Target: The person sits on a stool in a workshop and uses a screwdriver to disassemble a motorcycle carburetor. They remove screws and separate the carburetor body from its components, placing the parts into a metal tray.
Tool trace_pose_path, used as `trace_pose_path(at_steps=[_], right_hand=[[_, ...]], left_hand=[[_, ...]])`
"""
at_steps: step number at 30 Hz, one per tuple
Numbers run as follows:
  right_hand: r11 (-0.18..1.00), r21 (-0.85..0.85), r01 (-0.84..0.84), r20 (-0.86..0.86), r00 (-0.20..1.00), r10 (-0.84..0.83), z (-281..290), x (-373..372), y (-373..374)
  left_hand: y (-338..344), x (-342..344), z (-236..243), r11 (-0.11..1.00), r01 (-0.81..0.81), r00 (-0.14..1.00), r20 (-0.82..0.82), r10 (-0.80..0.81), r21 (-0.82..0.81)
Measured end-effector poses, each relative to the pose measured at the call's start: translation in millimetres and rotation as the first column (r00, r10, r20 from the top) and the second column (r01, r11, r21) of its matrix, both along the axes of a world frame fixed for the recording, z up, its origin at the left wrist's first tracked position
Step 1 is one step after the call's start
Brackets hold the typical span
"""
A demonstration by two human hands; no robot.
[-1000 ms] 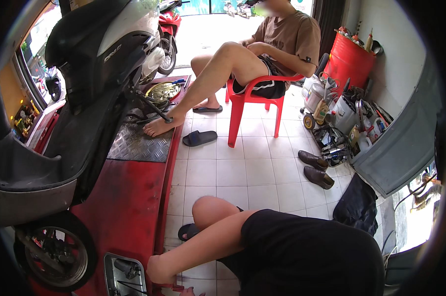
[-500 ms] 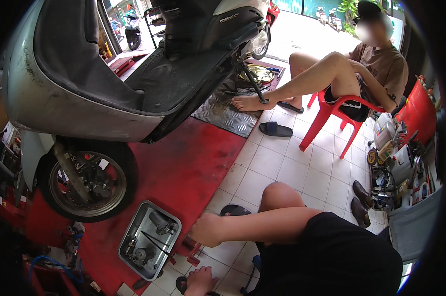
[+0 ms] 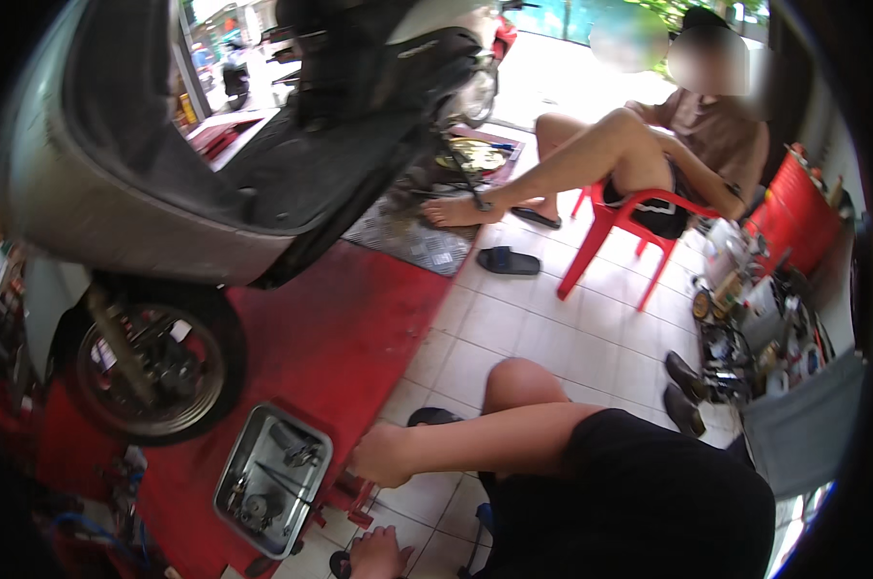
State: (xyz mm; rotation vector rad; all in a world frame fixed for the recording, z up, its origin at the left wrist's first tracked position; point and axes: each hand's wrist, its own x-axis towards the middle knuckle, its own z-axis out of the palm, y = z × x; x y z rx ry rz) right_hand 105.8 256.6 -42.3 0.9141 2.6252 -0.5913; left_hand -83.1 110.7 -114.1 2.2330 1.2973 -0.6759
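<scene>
The right hand (image 3: 380, 455) is hanging at the near edge of the red platform (image 3: 311, 328), its forearm crossing above a bent knee (image 3: 523, 378). A red bracket-like piece (image 3: 357, 504) is jutting from the platform's edge just below it. The fingers of this hand are curling out of sight, so whether they are pressing together or pinching anything cannot be told. The left hand (image 3: 378, 555) is showing at the lower edge with its fingers slightly spread and nothing visible in its grasp; a dark sandal (image 3: 340, 563) is lying just beside it.

A metal tray (image 3: 246, 455) is sitting on the platform, to the left of both hands and apart from them. It is holding a dark cylindrical part (image 3: 296, 446), a rounded metal part (image 3: 258, 507) and thin black lengths (image 3: 282, 482) lying between them. Beyond the tray a grey and black scooter (image 3: 166, 251) is standing on the platform, its front wheel (image 3: 226, 376) near the tray.

Farther back, another person is sitting in a red chair (image 3: 591, 246), resting a bare foot (image 3: 451, 210) on a patterned metal plate (image 3: 398, 236). A slide sandal (image 3: 509, 261) and brown shoes (image 3: 682, 410) are lying on the white tiled floor (image 3: 513, 323), and a red drum (image 3: 793, 212) is standing to the right.
</scene>
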Motion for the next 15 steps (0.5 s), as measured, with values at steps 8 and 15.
trace_pose_path(at_steps=[8, 15], right_hand=[[0.995, 0.011, -0.098, 0.035, 0.995, 0.098, 2, -7, 2], [0.995, -0.077, -0.06, -0.016, 0.998, 0.059, -4, -19, 17]], left_hand=[[-2, 5, 13, 0.999, 0.0, 0.995, 0.096, -0.004, 0.036], [-4, -9, 3, 0.995, -0.101, 0.943, 0.316, 0.102, -0.02]])
